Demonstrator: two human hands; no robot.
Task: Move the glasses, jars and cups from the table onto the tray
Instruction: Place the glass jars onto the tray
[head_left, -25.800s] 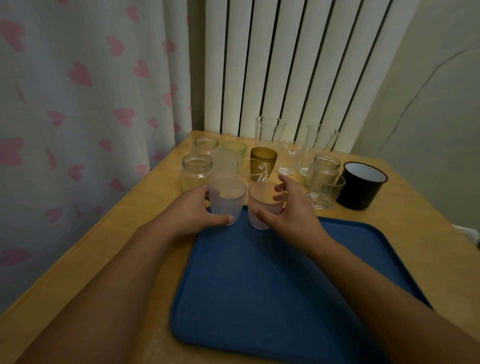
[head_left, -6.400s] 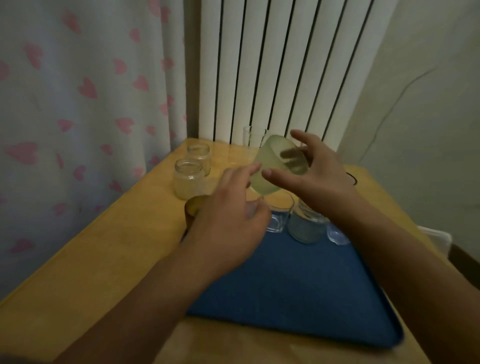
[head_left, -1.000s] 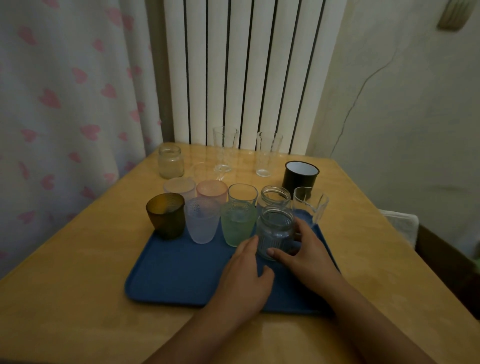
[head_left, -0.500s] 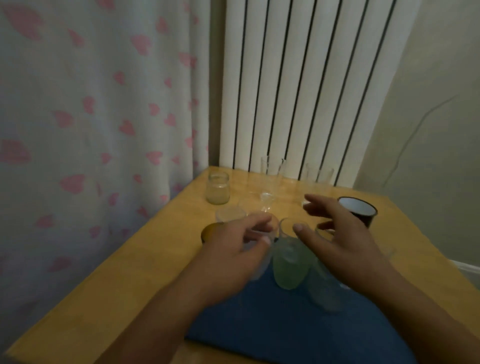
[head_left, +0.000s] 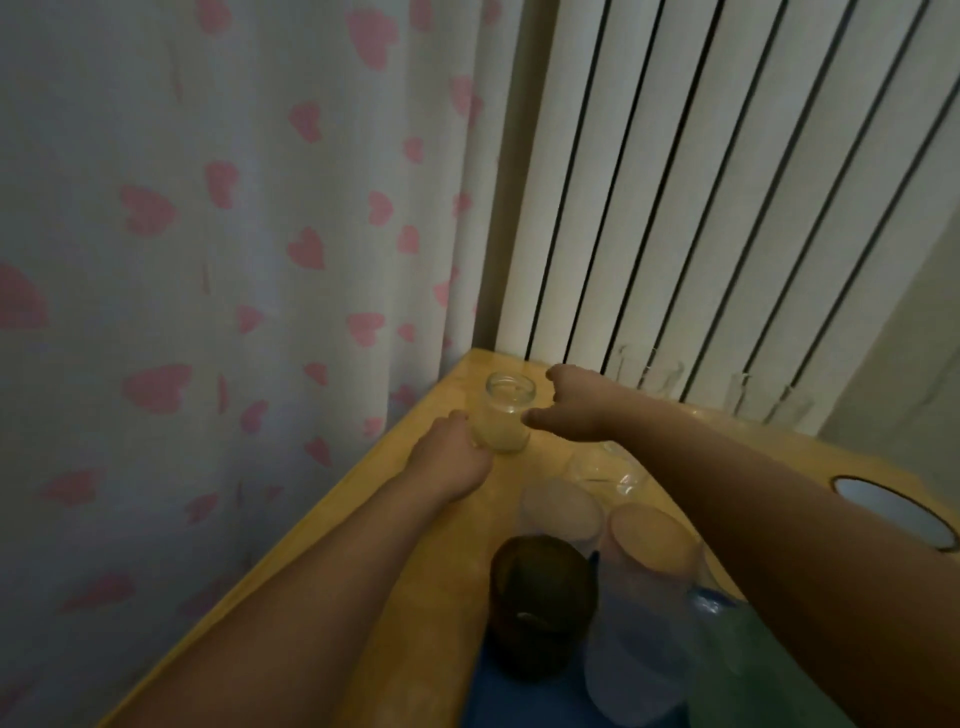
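Note:
A small clear glass jar (head_left: 506, 413) stands near the table's far left corner. My left hand (head_left: 452, 460) lies against its lower left side, with the fingertips hidden behind the hand. My right hand (head_left: 576, 408) hovers just right of the jar with thumb and fingers spread, holding nothing. The blue tray (head_left: 519, 699) shows at the bottom. At its near end stand a brown cup (head_left: 540, 608), a lavender frosted cup (head_left: 634, 670) and a green cup (head_left: 753, 675); behind them stand two pale frosted cups (head_left: 561, 512) (head_left: 652, 540).
Two tall clear glasses (head_left: 644, 374) (head_left: 769, 405) stand on the wooden table (head_left: 395, 519) by the white radiator. A clear mug (head_left: 608, 470) sits under my right forearm. A black mug (head_left: 893, 512) is at the right. A heart-patterned curtain hangs along the left edge.
Both hands have left the cups over the tray and reached forward to the jar at the far left corner. My view has shifted closer and to the left.

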